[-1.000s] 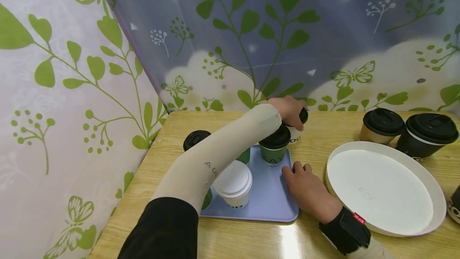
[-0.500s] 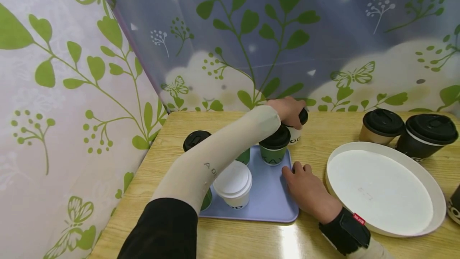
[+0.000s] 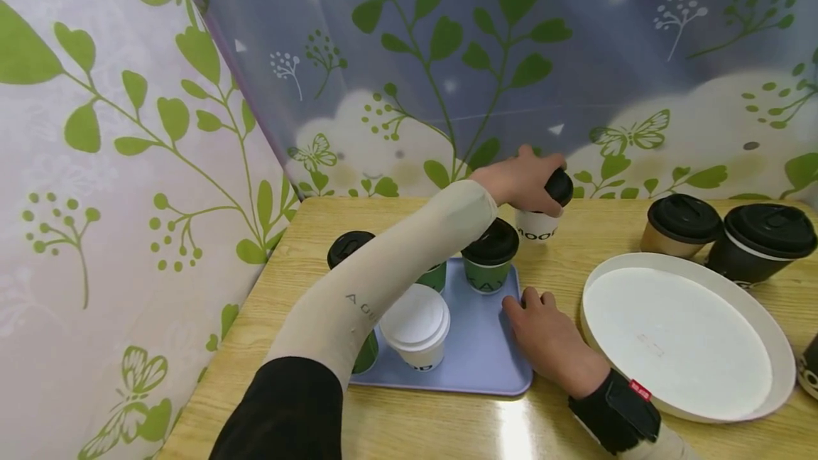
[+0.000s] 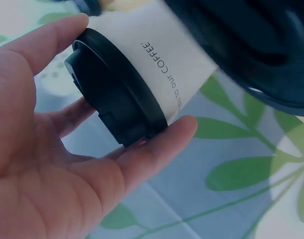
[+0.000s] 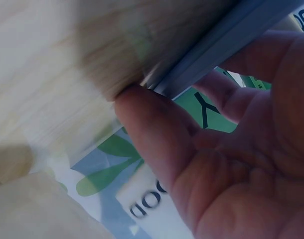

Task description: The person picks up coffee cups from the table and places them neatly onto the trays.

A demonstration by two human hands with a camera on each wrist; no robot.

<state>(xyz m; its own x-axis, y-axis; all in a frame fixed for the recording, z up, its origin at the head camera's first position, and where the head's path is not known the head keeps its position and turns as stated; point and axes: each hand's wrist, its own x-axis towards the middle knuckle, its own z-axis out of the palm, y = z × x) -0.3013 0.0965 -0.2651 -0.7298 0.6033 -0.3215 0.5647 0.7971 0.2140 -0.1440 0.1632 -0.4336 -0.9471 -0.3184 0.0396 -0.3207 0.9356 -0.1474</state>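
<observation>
My left hand [image 3: 520, 179] reaches to the far side of the table and grips a white paper coffee cup [image 3: 537, 226] by its black lid. Thumb and fingers lie round the lid [image 4: 112, 92] in the left wrist view. Whether the cup touches the table cannot be told. My right hand [image 3: 552, 339] holds the right edge of the blue-purple tray [image 3: 476, 353], thumb and fingers on either side of the rim. On the tray stand a green cup with a black lid [image 3: 488, 272], a white-lidded cup [image 3: 415, 325] and other green cups partly hidden by my left sleeve.
A round white tray [image 3: 677, 346] lies at the right. Behind it stand a brown cup [image 3: 680, 226] and a larger black cup [image 3: 754, 243], both black-lidded. Another dark cup [image 3: 810, 364] is cut off by the right border. A patterned wall backs the wooden table.
My left hand has moved right and slightly away with the white cup, which now stands farther from the green cup. The right hand stays at the tray edge.
</observation>
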